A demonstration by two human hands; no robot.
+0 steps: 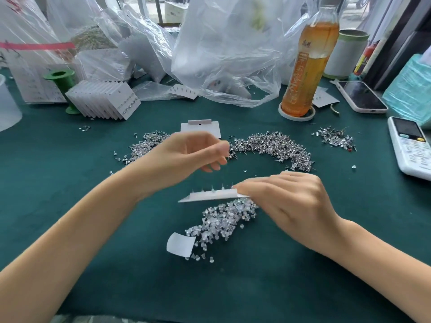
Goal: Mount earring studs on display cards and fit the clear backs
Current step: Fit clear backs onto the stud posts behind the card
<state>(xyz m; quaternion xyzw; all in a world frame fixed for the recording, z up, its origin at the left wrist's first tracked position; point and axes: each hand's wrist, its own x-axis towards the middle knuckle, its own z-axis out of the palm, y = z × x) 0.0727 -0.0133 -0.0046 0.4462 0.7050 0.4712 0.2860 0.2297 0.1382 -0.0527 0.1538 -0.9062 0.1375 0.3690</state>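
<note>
My right hand [284, 203] grips a white display card [210, 195] by its right end, held nearly flat with several stud posts sticking up from it. Just under the card lies a pile of clear backs [221, 221] on the green cloth. My left hand [186, 155] hovers above and left of the card with its fingers curled and fingertips together; whether it pinches anything is blurred. A long arc of silver earring studs [275, 148] spreads behind the hands, with another heap [144, 145] at the left. A blank card [200, 128] lies behind my left hand.
A fanned stack of filled cards [105, 101] and a green spool [63, 82] stand back left. Plastic bags [221, 54] fill the back. A tea bottle [307, 61], a phone [361, 96] and a white handset [410, 148] sit right. A small paper scrap [180, 244] lies near.
</note>
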